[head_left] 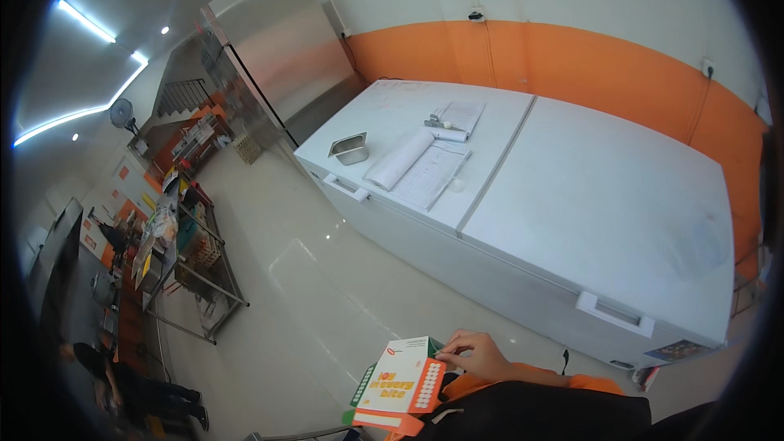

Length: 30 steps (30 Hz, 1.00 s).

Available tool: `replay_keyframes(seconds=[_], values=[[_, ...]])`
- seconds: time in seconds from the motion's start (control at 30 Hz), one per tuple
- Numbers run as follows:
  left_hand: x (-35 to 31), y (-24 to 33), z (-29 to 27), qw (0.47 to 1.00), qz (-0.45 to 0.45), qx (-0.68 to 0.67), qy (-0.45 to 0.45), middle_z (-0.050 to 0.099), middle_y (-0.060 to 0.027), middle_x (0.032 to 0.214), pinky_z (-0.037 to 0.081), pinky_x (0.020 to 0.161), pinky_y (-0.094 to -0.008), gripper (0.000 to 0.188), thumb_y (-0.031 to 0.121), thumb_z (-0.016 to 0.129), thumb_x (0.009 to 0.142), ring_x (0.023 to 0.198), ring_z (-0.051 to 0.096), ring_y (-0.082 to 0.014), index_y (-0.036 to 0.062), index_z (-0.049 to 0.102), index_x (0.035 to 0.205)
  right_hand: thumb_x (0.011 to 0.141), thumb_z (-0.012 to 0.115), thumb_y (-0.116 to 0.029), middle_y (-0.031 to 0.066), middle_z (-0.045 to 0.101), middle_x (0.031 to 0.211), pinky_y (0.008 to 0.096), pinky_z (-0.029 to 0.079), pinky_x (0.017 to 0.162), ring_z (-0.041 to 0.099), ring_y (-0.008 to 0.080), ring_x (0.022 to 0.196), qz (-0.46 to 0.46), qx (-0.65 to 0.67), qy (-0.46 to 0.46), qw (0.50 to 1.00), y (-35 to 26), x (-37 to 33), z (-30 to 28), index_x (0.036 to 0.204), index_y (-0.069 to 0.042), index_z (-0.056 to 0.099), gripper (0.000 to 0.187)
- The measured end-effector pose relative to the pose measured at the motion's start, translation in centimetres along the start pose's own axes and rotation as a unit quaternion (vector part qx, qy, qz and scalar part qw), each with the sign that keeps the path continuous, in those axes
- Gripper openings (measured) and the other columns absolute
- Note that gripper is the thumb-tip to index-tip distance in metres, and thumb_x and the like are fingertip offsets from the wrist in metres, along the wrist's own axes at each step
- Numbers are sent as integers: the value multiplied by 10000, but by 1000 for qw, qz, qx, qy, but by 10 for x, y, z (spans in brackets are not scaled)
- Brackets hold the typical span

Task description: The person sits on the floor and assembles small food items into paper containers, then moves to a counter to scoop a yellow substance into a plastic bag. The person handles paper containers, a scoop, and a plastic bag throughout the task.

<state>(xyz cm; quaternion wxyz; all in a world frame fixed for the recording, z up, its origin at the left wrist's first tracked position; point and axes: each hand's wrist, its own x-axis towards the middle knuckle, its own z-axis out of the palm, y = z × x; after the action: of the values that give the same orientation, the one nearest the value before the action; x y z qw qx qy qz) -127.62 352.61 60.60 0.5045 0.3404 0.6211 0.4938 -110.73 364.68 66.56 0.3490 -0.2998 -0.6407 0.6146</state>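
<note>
A small paperboard food box (396,371), white on top with orange and green sides and yellow lettering, is at the bottom middle of the head view. Its flaps stand out at the near end. My right hand (474,355) reaches in from the right and pinches the green flap at the box's far right corner between thumb and fingers. An orange sleeve and a black apron (555,412) show beside it. My left hand is not visible; the box may hide it.
A long white chest freezer (604,171) stands ahead, bearing an open notebook (425,167), a clipboard (457,118) and a metal pan (349,149). Behind it is a steel cabinet (278,33). At left stand a cluttered rack (196,269) and another person (139,392).
</note>
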Motion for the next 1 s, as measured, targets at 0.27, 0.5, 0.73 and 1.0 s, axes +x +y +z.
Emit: replay_keyframes(seconds=[0.27,0.5,0.73,1.0], values=[[211,70,-21,866,10,107,-488,608,-83,1135,499,813,-261,312,147,608,916,981,587,-115,13,570,1195,781,713,9,61,631,811,237,501,648,607,107,718,87,-23,204,975,57,106,-99,767,5,661,54],[445,158,-28,872,-40,187,-451,607,-104,1144,466,856,-296,373,235,665,868,1030,572,-156,21,587,1164,844,658,-107,9,615,814,242,450,673,564,81,725,58,148,467,870,128,117,-182,816,-45,637,72],[605,124,19,818,348,428,-162,447,-203,1186,412,908,-451,786,434,816,632,1070,453,-389,54,482,1234,873,632,-201,0,636,977,270,445,790,582,137,858,135,225,649,714,161,146,-166,1038,-57,628,219],[638,111,33,814,313,440,-216,484,-192,1145,437,841,-454,683,360,773,656,1014,481,-377,42,513,1203,897,598,-235,14,592,910,262,449,709,564,122,795,157,173,739,632,165,187,-147,1050,-22,608,262]])
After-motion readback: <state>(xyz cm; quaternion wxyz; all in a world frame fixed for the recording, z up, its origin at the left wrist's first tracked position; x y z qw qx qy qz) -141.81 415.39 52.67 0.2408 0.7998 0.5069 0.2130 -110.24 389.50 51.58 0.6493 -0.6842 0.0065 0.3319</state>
